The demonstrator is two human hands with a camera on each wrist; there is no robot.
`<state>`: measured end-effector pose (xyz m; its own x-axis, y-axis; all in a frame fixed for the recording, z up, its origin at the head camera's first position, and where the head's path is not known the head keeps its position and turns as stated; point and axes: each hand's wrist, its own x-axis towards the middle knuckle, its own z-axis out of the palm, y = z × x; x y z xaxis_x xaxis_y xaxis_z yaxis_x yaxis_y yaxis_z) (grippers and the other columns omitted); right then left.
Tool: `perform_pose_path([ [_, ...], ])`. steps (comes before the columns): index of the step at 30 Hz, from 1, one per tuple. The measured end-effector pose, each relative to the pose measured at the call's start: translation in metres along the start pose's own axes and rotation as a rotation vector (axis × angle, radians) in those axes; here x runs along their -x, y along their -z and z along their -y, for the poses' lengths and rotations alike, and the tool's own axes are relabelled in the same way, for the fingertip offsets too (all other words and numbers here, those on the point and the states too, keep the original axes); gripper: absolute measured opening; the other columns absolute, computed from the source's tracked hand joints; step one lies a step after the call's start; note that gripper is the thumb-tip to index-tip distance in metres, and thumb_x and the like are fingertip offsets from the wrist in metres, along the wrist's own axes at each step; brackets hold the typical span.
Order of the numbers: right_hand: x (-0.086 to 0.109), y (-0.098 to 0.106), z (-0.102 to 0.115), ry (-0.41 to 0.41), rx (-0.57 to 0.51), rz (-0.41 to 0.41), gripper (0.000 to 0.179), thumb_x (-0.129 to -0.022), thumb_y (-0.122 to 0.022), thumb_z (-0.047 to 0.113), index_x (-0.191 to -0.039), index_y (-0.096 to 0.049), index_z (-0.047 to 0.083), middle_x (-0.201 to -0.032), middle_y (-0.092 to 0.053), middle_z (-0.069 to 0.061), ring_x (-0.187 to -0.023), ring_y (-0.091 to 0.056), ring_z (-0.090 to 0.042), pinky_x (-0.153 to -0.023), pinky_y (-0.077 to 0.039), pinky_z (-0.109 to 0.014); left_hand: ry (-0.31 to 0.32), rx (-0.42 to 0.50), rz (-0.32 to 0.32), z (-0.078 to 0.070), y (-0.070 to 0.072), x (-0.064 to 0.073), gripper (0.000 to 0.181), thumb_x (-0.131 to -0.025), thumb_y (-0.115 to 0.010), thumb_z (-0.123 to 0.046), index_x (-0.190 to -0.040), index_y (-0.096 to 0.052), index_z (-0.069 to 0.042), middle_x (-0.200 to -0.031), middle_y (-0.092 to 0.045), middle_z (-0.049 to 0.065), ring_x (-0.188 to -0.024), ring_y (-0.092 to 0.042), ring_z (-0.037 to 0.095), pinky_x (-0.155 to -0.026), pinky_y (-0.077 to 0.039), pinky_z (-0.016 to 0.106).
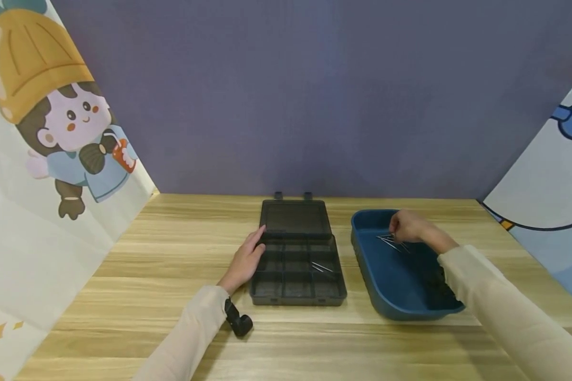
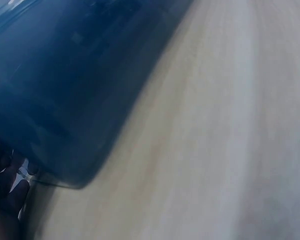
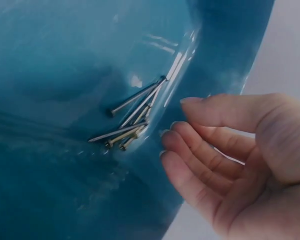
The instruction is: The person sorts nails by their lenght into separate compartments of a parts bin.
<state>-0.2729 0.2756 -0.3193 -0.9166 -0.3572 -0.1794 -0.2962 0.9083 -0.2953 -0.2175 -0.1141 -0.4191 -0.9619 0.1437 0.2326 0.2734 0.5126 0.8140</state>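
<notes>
A dark see-through organizer box [image 1: 297,288] lies with its lid [image 1: 295,217] folded back, and two nails [image 1: 322,267] sit in a right-hand compartment. My left hand [image 1: 246,259] rests against the box's left side, fingers extended towards the lid and thumb over the edge. To the right, my right hand [image 1: 407,226] reaches over the far end of a blue bin [image 1: 391,286]. In the right wrist view, this hand's fingers are loosely bent beside a small heap of nails and brass-coloured screws [image 3: 132,117] on the bin floor. No nail shows between them.
The wooden table [image 1: 171,254] runs back to a grey-purple panel [image 1: 286,100]. A cartoon-printed panel [image 1: 33,233] stands at the left, another [image 1: 548,180] at the right. A black wrist camera [image 1: 240,323] hangs below the left sleeve.
</notes>
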Motion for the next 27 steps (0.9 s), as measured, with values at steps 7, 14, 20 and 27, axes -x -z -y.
perform_pose_path([
  [7, -0.001, -0.001, -0.011, -0.03, 0.007, -0.026, 0.015, -0.073, -0.068, 0.0, -0.085, -0.062, -0.006, -0.075, -0.058, -0.009, -0.066, -0.051, -0.019, -0.061, -0.047, -0.03, -0.016, -0.014, 0.0, -0.002, 0.0, 0.001, 0.05, -0.099, -0.042, -0.011, -0.148, -0.033, -0.004, -0.149, -0.039, 0.015, -0.139, -0.032, 0.036, -0.112, -0.027, 0.053],
  [14, -0.003, -0.004, -0.016, -0.008, 0.035, -0.055, 0.015, -0.069, -0.067, 0.001, -0.082, -0.064, -0.004, -0.074, -0.059, -0.008, -0.066, -0.051, -0.019, -0.062, -0.047, -0.031, -0.01, -0.014, -0.001, -0.001, 0.0, 0.001, 0.05, -0.099, -0.041, -0.011, -0.148, -0.033, -0.004, -0.149, -0.039, 0.014, -0.14, -0.032, 0.035, -0.113, -0.026, 0.053],
  [20, -0.005, -0.007, -0.013, -0.044, 0.03, -0.003, 0.017, -0.071, -0.067, -0.001, -0.088, -0.063, -0.005, -0.077, -0.059, -0.01, -0.068, -0.05, -0.02, -0.062, -0.047, -0.031, -0.037, -0.01, -0.017, 0.002, -0.001, 0.001, 0.05, -0.098, -0.043, -0.008, -0.147, -0.034, -0.001, -0.148, -0.04, 0.016, -0.139, -0.033, 0.036, -0.112, -0.027, 0.052],
  [27, -0.008, -0.013, -0.012, -0.08, -0.031, 0.03, 0.018, -0.07, -0.063, -0.005, -0.087, -0.06, -0.004, -0.079, -0.056, -0.009, -0.068, -0.047, -0.02, -0.06, -0.042, -0.029, -0.031, -0.01, -0.01, 0.002, -0.001, 0.0, 0.05, -0.098, -0.042, -0.009, -0.147, -0.034, -0.002, -0.147, -0.041, 0.015, -0.138, -0.034, 0.035, -0.112, -0.027, 0.052],
])
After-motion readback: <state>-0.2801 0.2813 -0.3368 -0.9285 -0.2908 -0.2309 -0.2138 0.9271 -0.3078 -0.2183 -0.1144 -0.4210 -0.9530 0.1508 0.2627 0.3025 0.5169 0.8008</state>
